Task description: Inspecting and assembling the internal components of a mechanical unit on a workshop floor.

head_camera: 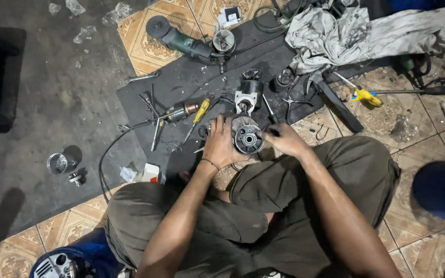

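My left hand [221, 145] grips a round grey metal housing [247, 138] with a bearing hole in its middle, held just above my crossed legs. My right hand [283, 139] is closed on a thin dark tool whose tip touches the right edge of the housing. Just beyond the housing stands a motor body [248, 94] with a white base, on a black rubber mat [191, 82]. A copper-wound armature [181, 110] and a yellow-handled screwdriver [200, 110] lie on the mat left of my hands.
A green angle grinder [181, 41] lies at the mat's far end, a crumpled grey cloth [346, 31] at the upper right. Pliers [292, 103], a hammer [336, 100] and a yellow tool [366, 96] lie right. A small metal cup [57, 163] stands left.
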